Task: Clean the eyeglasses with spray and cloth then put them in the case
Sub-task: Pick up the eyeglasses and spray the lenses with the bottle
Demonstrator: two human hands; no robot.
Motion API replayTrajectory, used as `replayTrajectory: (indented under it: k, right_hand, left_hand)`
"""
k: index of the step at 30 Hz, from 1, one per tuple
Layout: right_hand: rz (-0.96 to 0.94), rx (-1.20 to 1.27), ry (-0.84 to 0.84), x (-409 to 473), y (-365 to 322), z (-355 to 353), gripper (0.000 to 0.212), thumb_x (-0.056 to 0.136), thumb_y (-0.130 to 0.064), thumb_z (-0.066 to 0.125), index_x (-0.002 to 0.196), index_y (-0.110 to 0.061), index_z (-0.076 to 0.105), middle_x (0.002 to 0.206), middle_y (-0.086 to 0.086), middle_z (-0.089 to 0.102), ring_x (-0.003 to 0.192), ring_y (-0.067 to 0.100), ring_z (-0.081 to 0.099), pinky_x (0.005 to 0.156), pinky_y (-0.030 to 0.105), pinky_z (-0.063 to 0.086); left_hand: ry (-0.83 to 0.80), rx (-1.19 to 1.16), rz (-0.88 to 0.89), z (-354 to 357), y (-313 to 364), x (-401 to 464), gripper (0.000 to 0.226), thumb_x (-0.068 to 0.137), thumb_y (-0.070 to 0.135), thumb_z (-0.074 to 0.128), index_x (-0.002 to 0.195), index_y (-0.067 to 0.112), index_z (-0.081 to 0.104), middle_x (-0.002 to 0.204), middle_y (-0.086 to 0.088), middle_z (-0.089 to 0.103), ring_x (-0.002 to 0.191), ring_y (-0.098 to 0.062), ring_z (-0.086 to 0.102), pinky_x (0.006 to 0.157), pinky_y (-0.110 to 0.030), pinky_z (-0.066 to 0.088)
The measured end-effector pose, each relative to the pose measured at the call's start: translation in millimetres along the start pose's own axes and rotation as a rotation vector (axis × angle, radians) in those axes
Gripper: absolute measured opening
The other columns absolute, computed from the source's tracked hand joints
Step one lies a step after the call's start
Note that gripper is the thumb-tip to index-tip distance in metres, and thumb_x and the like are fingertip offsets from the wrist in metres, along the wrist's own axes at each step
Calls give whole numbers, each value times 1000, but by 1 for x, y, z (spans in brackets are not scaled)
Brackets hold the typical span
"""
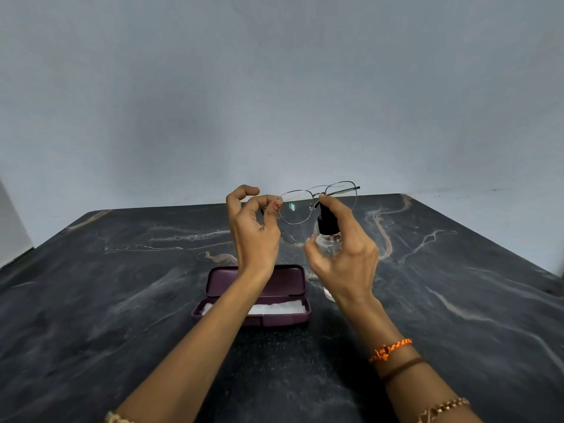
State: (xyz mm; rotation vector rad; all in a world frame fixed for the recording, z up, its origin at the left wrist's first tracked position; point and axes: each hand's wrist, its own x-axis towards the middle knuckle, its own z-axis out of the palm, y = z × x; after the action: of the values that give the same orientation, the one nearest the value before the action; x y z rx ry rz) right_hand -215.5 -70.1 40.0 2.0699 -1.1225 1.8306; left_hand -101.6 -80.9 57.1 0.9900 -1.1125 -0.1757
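Observation:
Thin metal-framed eyeglasses (317,200) are held up above the table, lenses facing me. My left hand (254,230) pinches the frame at its left edge. My right hand (345,254) grips a small clear spray bottle (328,236) with a black pump top, its forefinger resting on the top, right beside the nose bridge. Below my hands, a purple glasses case (259,294) lies with its lid up on the table, a white cloth (276,308) inside it. My left forearm crosses over the case.
The dark marble table (122,285) with pale veins spreads to both sides, its far edge just behind the glasses. A plain grey wall (274,87) rises behind. A small clear cap-like object (328,294) sits right of the case, mostly hidden by my right wrist.

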Motion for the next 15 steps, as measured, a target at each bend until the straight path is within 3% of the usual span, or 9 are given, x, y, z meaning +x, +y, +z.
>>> replayTrajectory:
  k: [5,7,10,15]
  right_hand:
    - [5,1,31,1,1,-1,59,58,-2,70,114,-14,54,80,11,69,61,25,63,49,31,54]
    - [0,1,42,1,0,-1,65,58,-2,70,115,-20,46,84,11,70,63,24,64,50,28,53]
    - [-21,-20,20,1,-2,-1,63,57,-2,70,116,-15,53,87,11,71,60,25,64,48,29,53]
    - [8,-38,1,2,0,-2,54,57,-3,69,111,-5,61,76,11,69,54,25,60,45,29,51]
  left_hand:
    - [8,-3,8,1,1,0,12,83,11,60,74,18,60,97,18,37,102,-29,53,78,-12,41]
    - [5,-5,16,1,1,0,11,83,10,60,74,17,60,97,18,36,102,-31,53,83,-20,43]
    - [2,-1,11,1,1,0,11,83,10,60,74,16,60,97,19,36,102,-33,53,88,-37,45]
    - [20,9,11,0,3,0,10,83,10,60,74,14,61,98,16,36,103,-29,52,84,-30,43]
